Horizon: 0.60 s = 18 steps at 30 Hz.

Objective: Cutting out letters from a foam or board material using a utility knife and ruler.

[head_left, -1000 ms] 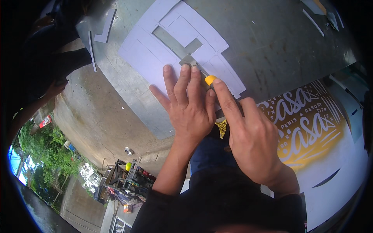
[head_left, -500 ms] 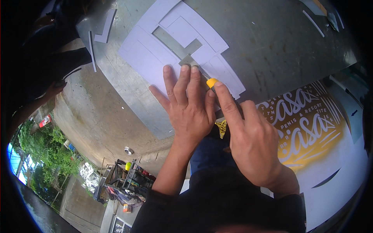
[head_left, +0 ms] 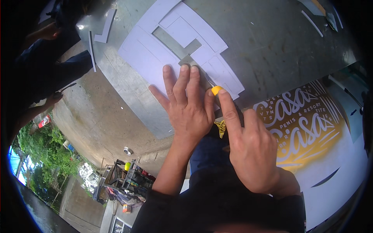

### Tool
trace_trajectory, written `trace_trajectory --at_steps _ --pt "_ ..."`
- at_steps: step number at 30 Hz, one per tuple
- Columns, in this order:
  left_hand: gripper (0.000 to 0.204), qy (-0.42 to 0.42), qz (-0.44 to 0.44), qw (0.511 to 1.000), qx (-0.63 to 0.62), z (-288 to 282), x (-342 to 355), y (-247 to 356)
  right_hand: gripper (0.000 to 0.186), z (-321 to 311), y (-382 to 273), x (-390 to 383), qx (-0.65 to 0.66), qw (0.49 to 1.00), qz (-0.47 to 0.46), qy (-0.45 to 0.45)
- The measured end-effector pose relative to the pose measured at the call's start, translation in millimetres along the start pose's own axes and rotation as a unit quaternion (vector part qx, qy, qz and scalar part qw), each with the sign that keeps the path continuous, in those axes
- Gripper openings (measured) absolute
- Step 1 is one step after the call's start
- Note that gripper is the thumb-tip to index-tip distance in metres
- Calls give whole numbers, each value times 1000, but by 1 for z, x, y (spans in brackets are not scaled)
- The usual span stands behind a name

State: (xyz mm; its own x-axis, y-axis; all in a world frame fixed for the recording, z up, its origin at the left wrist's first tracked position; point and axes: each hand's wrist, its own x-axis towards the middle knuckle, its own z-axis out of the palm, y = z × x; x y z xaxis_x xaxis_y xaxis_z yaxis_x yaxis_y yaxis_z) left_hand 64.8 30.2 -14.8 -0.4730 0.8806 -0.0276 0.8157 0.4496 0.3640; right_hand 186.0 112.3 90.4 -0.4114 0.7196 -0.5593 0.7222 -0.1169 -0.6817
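A single head-worn fisheye view looks steeply down, close above the grey desk [head_left: 272,50]; beyond the desk's near edge the ground lies far below, lines bending toward the rim

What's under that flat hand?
The left hand presses on a metal ruler lying over white cut sheets on the grey table. The palm hides the ruler's lower end and the sheet beneath it.

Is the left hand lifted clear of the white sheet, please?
No, the left hand lies flat, fingers spread, pressing on the white sheet.
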Motion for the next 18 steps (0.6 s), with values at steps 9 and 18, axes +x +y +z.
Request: trace_trajectory --at_steps 9,18 --pt "61 2 -1 1000 6 -1 1 3 28 -8 2 -9 7 1000 2 8" --pt "55 1 -3 1000 19 -1 -2 1 28 -21 19 -24 26 999 -7 33"
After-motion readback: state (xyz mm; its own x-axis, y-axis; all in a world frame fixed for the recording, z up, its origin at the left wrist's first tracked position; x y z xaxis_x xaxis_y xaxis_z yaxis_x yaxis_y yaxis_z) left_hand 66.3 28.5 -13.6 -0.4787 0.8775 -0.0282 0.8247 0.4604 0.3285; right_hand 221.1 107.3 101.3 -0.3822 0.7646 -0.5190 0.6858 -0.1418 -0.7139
